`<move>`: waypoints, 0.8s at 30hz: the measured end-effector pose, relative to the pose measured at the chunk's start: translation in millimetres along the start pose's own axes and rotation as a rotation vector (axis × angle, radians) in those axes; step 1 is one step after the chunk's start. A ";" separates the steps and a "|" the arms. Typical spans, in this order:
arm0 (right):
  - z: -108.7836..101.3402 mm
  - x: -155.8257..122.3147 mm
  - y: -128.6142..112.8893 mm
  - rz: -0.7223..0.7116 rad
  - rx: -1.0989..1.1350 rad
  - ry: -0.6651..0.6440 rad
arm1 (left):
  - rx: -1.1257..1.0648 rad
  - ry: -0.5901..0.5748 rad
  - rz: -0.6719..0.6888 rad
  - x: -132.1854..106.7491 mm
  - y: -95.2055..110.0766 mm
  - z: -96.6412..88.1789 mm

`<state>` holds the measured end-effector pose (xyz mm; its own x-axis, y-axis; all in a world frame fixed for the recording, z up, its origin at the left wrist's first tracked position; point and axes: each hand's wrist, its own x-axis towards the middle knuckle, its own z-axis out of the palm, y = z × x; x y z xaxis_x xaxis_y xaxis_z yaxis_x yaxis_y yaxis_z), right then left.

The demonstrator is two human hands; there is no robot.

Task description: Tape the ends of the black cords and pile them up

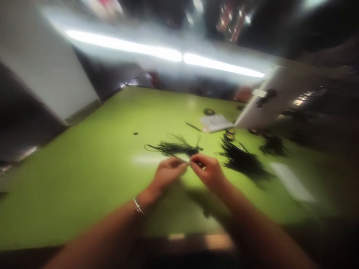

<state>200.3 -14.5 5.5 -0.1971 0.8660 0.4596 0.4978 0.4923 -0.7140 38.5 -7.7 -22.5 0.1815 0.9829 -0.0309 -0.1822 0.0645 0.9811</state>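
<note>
The picture is blurred by motion. My left hand [168, 173] and my right hand [209, 172] meet over the green table [98, 168], fingertips pinched together on something thin between them; I cannot make out what it is. A silver bracelet [137, 205] sits on my left wrist. Just beyond the fingers lies a bundle of thin black strands [175, 148]. A larger heap of black strands [244, 160] lies to the right of my right hand.
A white notepad [215, 122] lies further back, with small round dark discs [229, 134] near it. A white board [276, 101] leans at the right. More black strands [273, 145] lie far right. Bright strip lights [168, 54] run along the back.
</note>
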 end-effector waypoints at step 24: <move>-3.2 -6.9 9.3 -0.270 -0.360 0.069 | 0.033 -0.046 0.030 -10.0 18.4 8.3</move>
<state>209.0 -16.2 -2.6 -0.3095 0.6970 0.6469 0.7007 0.6271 -0.3404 41.3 -17.8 -2.5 0.2210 0.9753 0.0063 -0.1563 0.0290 0.9873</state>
